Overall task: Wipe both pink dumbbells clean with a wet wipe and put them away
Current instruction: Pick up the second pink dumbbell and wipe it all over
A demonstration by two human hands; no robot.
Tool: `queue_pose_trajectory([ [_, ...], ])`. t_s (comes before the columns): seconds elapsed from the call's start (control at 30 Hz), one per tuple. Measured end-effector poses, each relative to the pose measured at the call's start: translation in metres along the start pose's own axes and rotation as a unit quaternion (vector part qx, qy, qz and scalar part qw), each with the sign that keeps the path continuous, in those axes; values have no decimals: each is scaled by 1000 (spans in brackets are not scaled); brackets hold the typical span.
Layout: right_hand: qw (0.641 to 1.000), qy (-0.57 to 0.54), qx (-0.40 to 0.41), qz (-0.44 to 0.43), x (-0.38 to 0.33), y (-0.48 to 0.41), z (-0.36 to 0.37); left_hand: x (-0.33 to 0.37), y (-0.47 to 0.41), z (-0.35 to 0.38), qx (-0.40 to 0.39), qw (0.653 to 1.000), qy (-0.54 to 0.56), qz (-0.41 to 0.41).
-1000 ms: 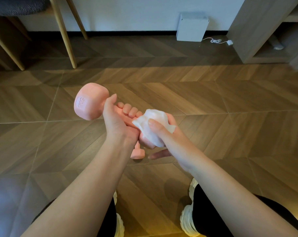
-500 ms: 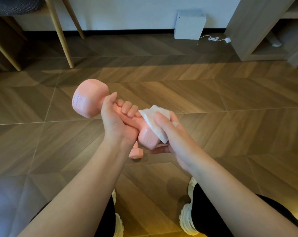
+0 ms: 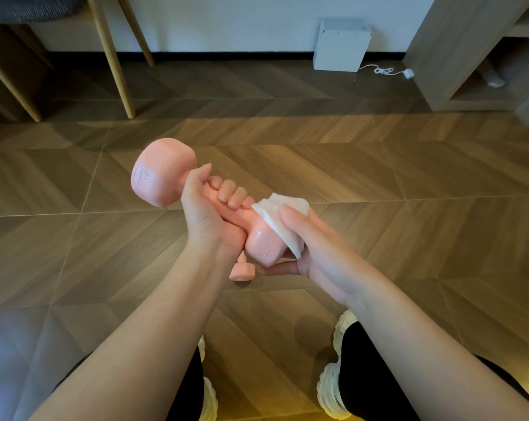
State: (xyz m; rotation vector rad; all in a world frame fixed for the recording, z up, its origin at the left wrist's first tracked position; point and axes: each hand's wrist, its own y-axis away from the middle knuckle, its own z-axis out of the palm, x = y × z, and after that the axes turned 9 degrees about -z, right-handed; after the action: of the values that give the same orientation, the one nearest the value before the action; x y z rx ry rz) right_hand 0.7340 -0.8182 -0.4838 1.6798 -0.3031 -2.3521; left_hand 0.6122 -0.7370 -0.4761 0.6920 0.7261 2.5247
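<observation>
My left hand grips the handle of a pink dumbbell, held in the air over the floor with one head up and to the left. My right hand wraps a white wet wipe round the dumbbell's lower right head, thumb on top and fingers under it. A second pink dumbbell lies on the floor below, mostly hidden behind my left wrist and the held dumbbell.
Wooden chair legs stand at the back left. A white box with a cable sits against the wall. A low wooden shelf unit is at the back right. My white shoes are at the bottom.
The wipe has slid from covering the near head's top to its right side, exposing the head's marked face. The dumbbell stays in my left hand.
</observation>
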Motion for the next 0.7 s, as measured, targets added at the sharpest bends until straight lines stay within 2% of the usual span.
queue_pose_trajectory([
  [0.1, 999, 5, -42, -9, 2, 1, -5, 3, -1, -2, 2, 1000, 18, -3],
  [0.3, 999, 30, 30, -11, 7, -3, 7, -1, -2, -2, 12, 1000, 4, 2],
  [0.5, 999, 7, -47, -10, 4, -3, -3, 8, -1, -2, 12, 1000, 22, 5],
  [0.7, 998, 45, 35, -29, 13, -5, 8, 7, -1, -2, -9, 999, -36, -17],
])
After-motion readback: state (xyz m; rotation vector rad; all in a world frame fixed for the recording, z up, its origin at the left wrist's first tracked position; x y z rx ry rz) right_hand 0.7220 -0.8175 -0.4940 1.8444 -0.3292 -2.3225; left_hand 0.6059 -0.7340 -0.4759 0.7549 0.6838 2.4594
